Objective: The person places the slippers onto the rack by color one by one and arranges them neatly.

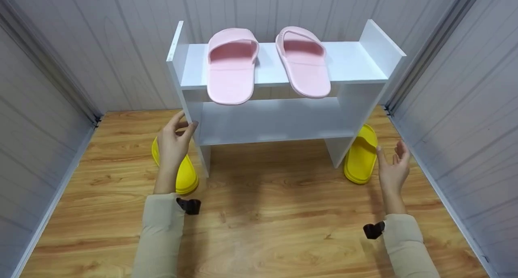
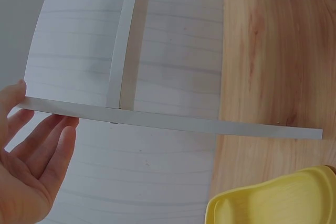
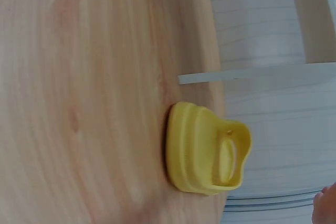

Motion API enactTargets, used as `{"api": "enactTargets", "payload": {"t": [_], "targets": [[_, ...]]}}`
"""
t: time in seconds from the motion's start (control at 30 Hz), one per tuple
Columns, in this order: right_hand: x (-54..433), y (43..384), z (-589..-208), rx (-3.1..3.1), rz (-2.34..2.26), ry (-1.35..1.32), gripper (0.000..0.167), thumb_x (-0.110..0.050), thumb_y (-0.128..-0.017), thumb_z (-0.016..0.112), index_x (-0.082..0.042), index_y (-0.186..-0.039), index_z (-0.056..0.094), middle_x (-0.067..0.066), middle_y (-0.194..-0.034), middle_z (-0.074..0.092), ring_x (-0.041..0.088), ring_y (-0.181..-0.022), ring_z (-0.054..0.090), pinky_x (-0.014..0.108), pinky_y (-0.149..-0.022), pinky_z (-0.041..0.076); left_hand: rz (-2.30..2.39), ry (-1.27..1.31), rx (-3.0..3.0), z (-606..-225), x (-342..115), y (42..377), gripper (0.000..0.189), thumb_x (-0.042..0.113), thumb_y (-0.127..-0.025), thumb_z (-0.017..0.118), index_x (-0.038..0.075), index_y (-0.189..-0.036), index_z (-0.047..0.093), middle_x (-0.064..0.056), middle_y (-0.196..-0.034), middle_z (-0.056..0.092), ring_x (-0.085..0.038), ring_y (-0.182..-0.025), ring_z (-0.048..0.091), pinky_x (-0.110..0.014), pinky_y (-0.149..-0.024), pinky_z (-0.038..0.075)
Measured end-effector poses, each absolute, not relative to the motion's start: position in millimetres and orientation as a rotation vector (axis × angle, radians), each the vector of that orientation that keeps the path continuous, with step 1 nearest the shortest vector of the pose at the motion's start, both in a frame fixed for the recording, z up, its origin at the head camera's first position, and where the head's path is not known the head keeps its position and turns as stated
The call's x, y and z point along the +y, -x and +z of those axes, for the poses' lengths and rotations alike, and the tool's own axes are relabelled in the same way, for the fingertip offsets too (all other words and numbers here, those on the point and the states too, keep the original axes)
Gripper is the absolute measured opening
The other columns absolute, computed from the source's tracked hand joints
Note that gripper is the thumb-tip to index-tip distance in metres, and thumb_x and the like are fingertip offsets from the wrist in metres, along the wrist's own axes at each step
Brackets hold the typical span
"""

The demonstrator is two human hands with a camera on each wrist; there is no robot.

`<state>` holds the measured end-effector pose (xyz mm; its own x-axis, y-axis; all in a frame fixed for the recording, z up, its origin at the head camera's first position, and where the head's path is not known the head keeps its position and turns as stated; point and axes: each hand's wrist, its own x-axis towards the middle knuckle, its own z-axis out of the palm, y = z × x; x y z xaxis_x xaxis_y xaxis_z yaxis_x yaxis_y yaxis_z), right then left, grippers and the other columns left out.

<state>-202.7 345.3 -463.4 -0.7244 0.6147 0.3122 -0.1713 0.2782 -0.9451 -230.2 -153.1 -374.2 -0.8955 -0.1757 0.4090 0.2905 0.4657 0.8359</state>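
Observation:
A white two-tier shoe rack (image 1: pixel 275 120) stands on the floor against the back wall. My left hand (image 1: pixel 173 144) pinches the front edge of its left side panel, thumb inside and fingers outside, as the left wrist view shows. On the top board sit a left pink slipper (image 1: pixel 230 85) and a right pink slipper (image 1: pixel 306 77), toes to the wall, heels over the front edge. My right hand (image 1: pixel 393 170) hovers apart from the rack, fingers loosely bent, holding nothing. Beside it on the floor lies a yellow slipper (image 1: pixel 361 162); another yellow slipper (image 1: pixel 187 179) lies partly hidden behind my left hand.
Grey panelled walls close in at the left (image 1: pixel 36 120), right (image 1: pixel 465 120) and back (image 1: pixel 137 47). Wood-look flooring (image 1: pixel 267 225) runs in front of the rack and beneath it. The rack's raised right side panel (image 1: pixel 380 47) rises above the top board.

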Motion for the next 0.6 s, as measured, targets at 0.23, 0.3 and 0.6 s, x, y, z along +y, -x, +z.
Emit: {"api": "enactTargets", "payload": {"t": [0.23, 0.3, 0.6], "targets": [[349, 204, -490, -1.965, 1.538, 0.439, 0.069, -0.025, -0.079, 0.066, -0.004, -0.134, 0.029, 0.012, -0.136, 0.030, 0.022, -0.122, 0.027, 0.027, -0.101, 0.021, -1.418, 0.085, -2.270, -374, -154, 230, 0.037, 0.023, -0.084, 0.061, 0.012, -0.118, 0.057, -0.011, -0.098, 0.063, -0.021, -0.083, 0.061, -0.034, -0.071, 0.050], [349, 205, -497, -1.991, 1.529, 0.454, 0.070, -0.027, -0.079, 0.066, -0.003, -0.134, 0.028, 0.014, -0.136, 0.029, 0.024, -0.123, 0.026, 0.029, -0.101, 0.021, -1.419, 0.081, -2.271, -375, -154, 230, 0.037, 0.024, -0.084, 0.061, 0.011, -0.119, 0.056, -0.011, -0.099, 0.062, -0.022, -0.084, 0.060, -0.035, -0.072, 0.049], [345, 204, -518, -2.298, 1.403, 0.617, 0.081, -0.039, -0.080, 0.061, -0.005, -0.139, 0.016, 0.016, -0.140, 0.020, 0.030, -0.123, 0.023, 0.039, -0.100, 0.022, -1.430, 0.062, -2.288, -375, -154, 232, 0.037, 0.025, -0.084, 0.061, 0.013, -0.119, 0.056, -0.011, -0.100, 0.062, -0.021, -0.085, 0.060, -0.034, -0.072, 0.049]]}}
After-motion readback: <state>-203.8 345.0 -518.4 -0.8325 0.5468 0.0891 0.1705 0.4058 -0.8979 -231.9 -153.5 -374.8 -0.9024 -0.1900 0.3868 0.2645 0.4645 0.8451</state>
